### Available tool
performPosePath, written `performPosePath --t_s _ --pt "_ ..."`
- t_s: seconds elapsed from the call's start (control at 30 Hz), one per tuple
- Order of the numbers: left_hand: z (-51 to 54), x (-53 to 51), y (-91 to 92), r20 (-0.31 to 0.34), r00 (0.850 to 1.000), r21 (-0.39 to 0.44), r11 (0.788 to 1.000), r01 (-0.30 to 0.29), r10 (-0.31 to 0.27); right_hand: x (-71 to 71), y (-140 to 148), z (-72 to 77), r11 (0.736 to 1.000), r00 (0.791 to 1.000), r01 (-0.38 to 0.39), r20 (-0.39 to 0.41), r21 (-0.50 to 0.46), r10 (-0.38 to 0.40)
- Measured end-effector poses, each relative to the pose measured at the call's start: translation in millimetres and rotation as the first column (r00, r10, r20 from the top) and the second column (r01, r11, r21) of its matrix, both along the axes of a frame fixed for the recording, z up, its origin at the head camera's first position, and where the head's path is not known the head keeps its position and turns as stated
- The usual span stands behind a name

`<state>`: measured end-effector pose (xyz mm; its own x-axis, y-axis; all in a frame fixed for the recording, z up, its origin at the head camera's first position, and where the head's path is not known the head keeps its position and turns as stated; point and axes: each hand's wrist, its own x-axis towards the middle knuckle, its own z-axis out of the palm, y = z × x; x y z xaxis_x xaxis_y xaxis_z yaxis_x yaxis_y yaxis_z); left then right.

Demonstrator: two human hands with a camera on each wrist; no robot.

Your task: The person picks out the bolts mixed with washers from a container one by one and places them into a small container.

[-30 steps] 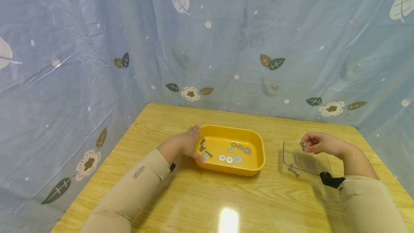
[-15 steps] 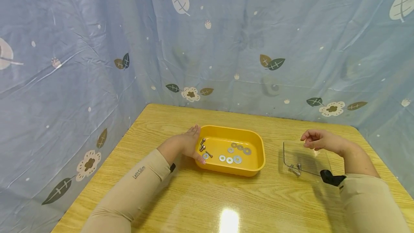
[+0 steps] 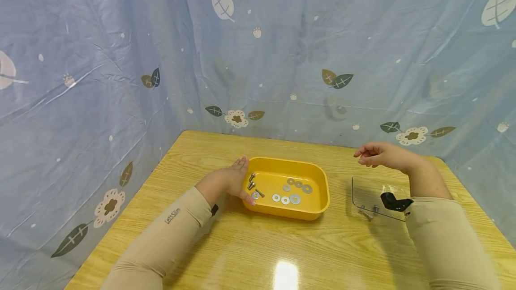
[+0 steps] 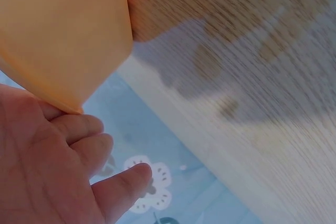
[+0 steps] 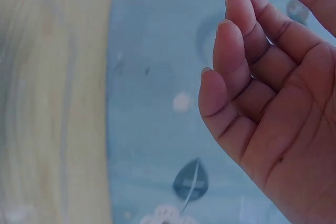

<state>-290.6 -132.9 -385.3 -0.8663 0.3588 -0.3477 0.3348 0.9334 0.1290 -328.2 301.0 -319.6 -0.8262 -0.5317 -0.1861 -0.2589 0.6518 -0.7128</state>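
Observation:
In the head view my left hand [image 3: 230, 181] rests against the left end of the yellow tray [image 3: 322, 191], thumb over its rim. Fingers lie loosely extended beside the tray's outer wall [image 4: 68, 40] in the left wrist view. Several metal washers [image 3: 295, 199] lie flat in the tray, and several screws [image 3: 260, 193] lie at its left side. Above the far side of a clear plastic container [image 3: 364, 187], my right hand [image 3: 384, 155] hovers with loosely bent fingers and nothing between them. Screws [image 3: 367, 215] lie at the container's front left.
Wood-grain table [image 3: 225, 245] lies under everything. A blue patterned curtain [image 3: 258, 66] hangs behind the table and along its sides. A bright light reflection [image 3: 285, 274] shows on the table's front. Part of the clear container is hidden by the right wrist's black strap [image 3: 395, 202].
My right hand let go of a screw, which now lies at the clear container's front beside another. It then moved up, back and left. The left hand and tray stayed put.

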Motion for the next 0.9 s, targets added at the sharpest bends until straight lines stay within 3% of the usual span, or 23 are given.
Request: performPosePath --t_s 0.27,0.63,0.9 --pt "-1.4 1.4 0.1 0.001 1.0 0.003 1.0 0.009 -0.009 -10.5 -43.7 8.9 0.998 0.997 -0.069 -0.015 -0.001 0.069" --pt "1.9 3.1 -0.7 -0.001 1.0 0.014 1.0 0.012 -0.012 -18.1 -105.4 -6.1 0.989 0.988 -0.146 -0.055 0.005 0.146" --pt "2.4 3.2 -0.3 -0.004 1.0 0.016 1.0 0.014 -0.014 -20.4 -142.7 -7.5 0.975 0.976 -0.217 -0.025 -0.038 0.217"
